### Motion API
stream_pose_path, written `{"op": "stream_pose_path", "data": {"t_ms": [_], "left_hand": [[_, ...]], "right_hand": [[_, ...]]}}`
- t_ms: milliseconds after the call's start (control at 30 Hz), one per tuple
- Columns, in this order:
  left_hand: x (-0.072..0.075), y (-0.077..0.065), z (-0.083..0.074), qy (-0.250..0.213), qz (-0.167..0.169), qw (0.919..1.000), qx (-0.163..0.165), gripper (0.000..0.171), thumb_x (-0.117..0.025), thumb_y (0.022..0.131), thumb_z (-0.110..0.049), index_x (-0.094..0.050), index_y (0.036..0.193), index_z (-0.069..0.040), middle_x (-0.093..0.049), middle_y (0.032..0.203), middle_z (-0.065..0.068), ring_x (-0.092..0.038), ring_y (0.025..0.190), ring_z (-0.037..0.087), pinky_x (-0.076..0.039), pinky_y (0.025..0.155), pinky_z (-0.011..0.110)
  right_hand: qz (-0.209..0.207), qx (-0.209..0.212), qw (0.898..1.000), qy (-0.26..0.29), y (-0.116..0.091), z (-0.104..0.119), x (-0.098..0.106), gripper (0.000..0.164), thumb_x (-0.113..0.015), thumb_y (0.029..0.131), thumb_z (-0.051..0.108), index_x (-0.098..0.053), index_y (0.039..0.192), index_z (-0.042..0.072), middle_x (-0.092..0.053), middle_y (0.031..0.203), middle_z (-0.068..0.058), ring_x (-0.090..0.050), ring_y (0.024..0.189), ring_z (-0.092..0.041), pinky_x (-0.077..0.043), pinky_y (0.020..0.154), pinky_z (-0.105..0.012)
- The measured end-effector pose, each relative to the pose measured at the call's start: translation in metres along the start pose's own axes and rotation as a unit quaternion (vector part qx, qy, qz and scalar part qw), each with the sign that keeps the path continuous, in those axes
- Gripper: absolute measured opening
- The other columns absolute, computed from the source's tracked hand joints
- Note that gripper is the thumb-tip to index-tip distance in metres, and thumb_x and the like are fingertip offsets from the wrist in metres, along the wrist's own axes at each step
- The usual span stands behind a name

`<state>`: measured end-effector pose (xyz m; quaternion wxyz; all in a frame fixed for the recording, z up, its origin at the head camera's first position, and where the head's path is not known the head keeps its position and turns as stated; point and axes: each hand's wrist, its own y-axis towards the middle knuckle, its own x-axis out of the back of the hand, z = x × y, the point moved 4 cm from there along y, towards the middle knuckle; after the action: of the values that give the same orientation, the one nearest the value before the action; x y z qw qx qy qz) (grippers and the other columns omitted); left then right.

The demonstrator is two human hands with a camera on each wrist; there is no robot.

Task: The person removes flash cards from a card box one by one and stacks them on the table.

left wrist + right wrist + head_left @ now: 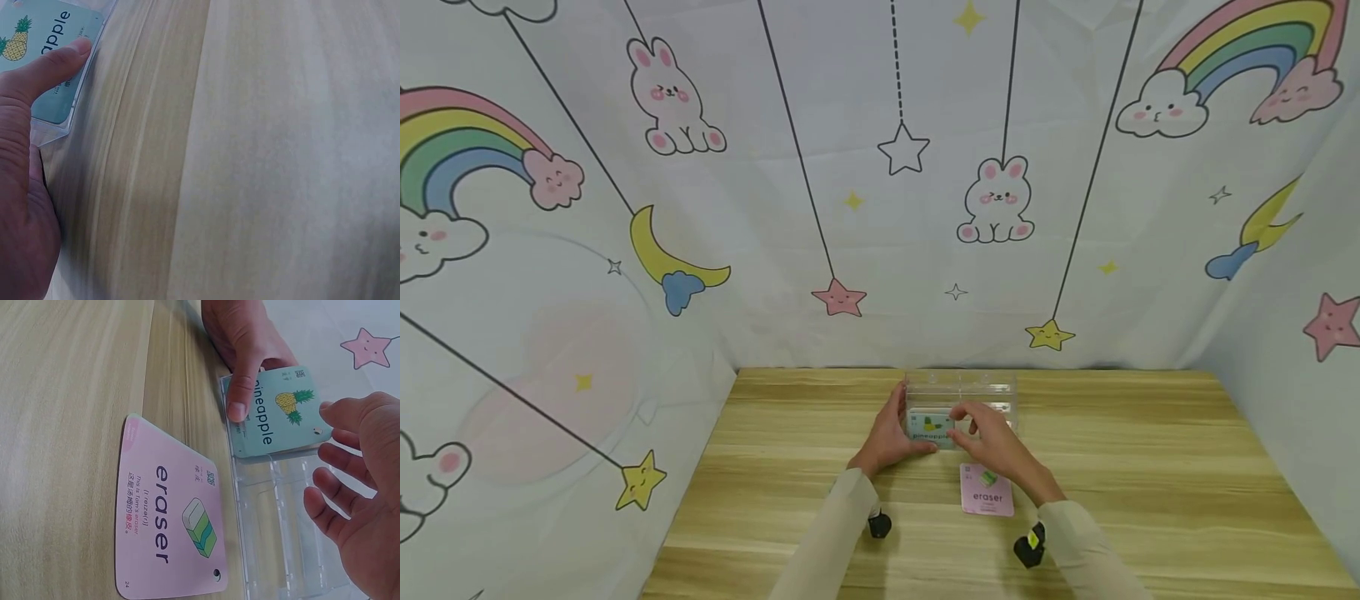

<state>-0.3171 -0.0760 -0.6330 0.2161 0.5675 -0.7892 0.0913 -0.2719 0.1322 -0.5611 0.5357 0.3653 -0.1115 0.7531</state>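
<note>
A clear plastic box [961, 388] with compartments lies near the back of the table. In its left compartment sits a green pineapple card [931, 425], perhaps on top of others. My left hand [886, 440] grips the box's left side; the thumb presses on the card's face, as the left wrist view also shows. My right hand [996, 442] is at the card's right edge, its fingers loosely bent and apart in the right wrist view. Whether a fingertip touches the card I cannot tell. In front of the box, a pink eraser card [175, 519] lies face up.
The wooden table [790, 467] runs up to a white cloth [917, 317] printed with rabbits, stars and rainbows, which hangs behind and along both sides. In the right wrist view, the box's other compartments [287, 512] stretch beside the pineapple card.
</note>
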Motion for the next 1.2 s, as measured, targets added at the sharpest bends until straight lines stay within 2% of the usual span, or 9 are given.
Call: {"op": "stream_pose_path", "data": {"t_ms": [333, 633, 900, 1200], "left_hand": [[-0.0001, 0.0002, 0.0024, 0.001, 0.000, 1.0000, -0.007, 0.131, -0.099, 0.071, -0.028, -0.011, 0.167, -0.011, -0.030, 0.167, 0.009, -0.033, 0.151, 0.022, -0.033, 0.122, 0.037], [-0.0002, 0.0003, 0.0017, -0.001, -0.002, 1.0000, 0.004, 0.131, -0.099, 0.071, -0.024, -0.012, 0.167, -0.013, -0.030, 0.167, 0.007, -0.033, 0.151, 0.019, -0.033, 0.121, 0.033], [0.0004, -0.0012, -0.0021, -0.002, -0.003, 1.0000, 0.005, 0.129, -0.099, 0.072, -0.023, -0.012, 0.167, -0.011, -0.028, 0.168, 0.011, -0.033, 0.152, 0.023, -0.034, 0.121, 0.036], [0.0004, -0.0014, -0.0002, -0.008, 0.002, 0.9999, 0.010, 0.130, -0.099, 0.072, -0.023, -0.010, 0.168, -0.017, -0.031, 0.167, 0.007, -0.034, 0.151, 0.019, -0.033, 0.121, 0.033]], "right_hand": [[-0.014, 0.010, 1.000, -0.005, -0.0010, 0.0038, -0.0010, 0.024, -0.076, 0.097, 0.015, -0.069, 0.118, 0.006, -0.070, 0.113, -0.007, -0.056, 0.082, -0.012, -0.052, 0.071, -0.031], [-0.008, 0.001, 1.000, -0.005, -0.0021, 0.0036, -0.0004, 0.027, -0.074, 0.098, 0.016, -0.069, 0.123, 0.007, -0.070, 0.117, -0.007, -0.058, 0.085, -0.014, -0.054, 0.074, -0.032], [-0.016, 0.000, 1.000, -0.002, -0.0016, 0.0034, -0.0007, 0.023, -0.075, 0.098, 0.015, -0.069, 0.118, 0.008, -0.070, 0.113, -0.005, -0.058, 0.084, -0.014, -0.053, 0.073, -0.031], [-0.008, 0.001, 1.000, 0.029, 0.0002, 0.0008, -0.0048, 0.022, -0.076, 0.097, 0.011, -0.068, 0.117, 0.009, -0.069, 0.115, -0.005, -0.064, 0.089, -0.015, -0.057, 0.075, -0.031]]}}
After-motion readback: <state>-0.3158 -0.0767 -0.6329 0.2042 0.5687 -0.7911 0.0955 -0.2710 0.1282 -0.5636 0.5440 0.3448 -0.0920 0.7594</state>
